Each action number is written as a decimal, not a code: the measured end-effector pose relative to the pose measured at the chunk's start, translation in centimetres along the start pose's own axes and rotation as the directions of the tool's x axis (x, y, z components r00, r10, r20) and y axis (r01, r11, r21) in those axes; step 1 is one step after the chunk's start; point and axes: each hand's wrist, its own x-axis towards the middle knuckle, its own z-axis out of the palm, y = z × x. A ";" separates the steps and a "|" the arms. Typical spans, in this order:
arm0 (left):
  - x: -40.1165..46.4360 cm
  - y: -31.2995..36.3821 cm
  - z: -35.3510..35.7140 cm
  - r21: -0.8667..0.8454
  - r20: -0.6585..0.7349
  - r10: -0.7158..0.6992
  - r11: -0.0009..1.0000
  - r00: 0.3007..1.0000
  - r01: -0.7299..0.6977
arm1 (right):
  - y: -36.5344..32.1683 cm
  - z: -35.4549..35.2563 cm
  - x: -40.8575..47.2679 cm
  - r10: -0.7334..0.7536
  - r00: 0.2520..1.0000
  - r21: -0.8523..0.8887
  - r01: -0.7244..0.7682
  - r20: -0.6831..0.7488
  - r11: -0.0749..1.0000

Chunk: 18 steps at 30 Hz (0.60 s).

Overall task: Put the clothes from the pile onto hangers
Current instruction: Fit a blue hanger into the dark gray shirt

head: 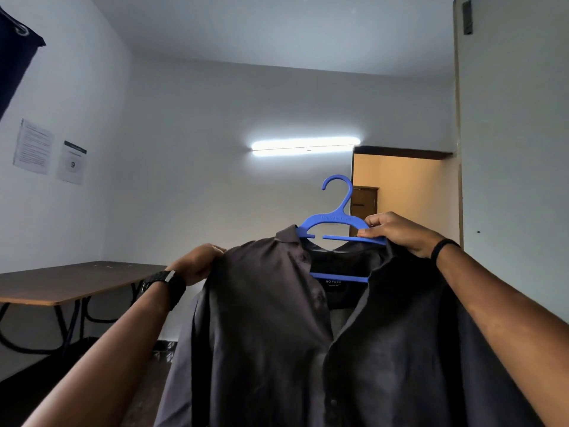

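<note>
The dark shirt (277, 318) is held upright on a blue hanger (338, 223), hook at 12 o'clock; its shoulder is gripped by the left hand (197, 261), the hanger pinched by the right hand (397, 231); a tabletop (61, 282) is seen at 9 o'clock.

The shirt (292, 334) runs off the bottom edge toward 6 o'clock, so its hem and sleeves cannot be seen. The left end of the hanger (338, 223) lies under the collar, and its lower bar shows only through the neck opening. The raised lettering on the hanger is too faint to read. At 9 o'clock, the text on the wall papers (34, 146) is too small to read. A dark cloth (15, 57) at 10 o'clock is cut by the left edge.
</note>
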 end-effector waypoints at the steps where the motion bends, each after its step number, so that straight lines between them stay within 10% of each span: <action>1: 0.1 0.1 0.2 0.127 -0.040 -0.030 0.991 0.999 0.035 | 0.0 0.1 0.1 0.003 1.000 -0.022 -0.003 0.003 1.000; 3: 0.4 0.8 1.0 0.355 -0.191 0.017 0.933 0.982 0.053 | -0.1 0.6 0.4 0.004 1.000 -0.069 -0.004 -0.003 0.998; 6: 0.6 2.9 3.0 0.269 -0.328 0.253 0.949 0.910 -0.167 | -0.1 1.3 0.6 0.004 1.000 -0.091 -0.005 -0.014 0.996; 12: -1.2 8.3 7.8 0.517 0.026 0.467 0.750 0.884 -0.411 | -1.0 2.5 0.9 -0.030 0.998 -0.077 0.026 -0.046 0.997; 18: -1.8 11.3 8.1 0.558 -0.010 0.462 0.739 0.887 -0.378 | -2.3 2.1 -0.4 -0.136 0.970 -0.086 0.121 -0.202 0.989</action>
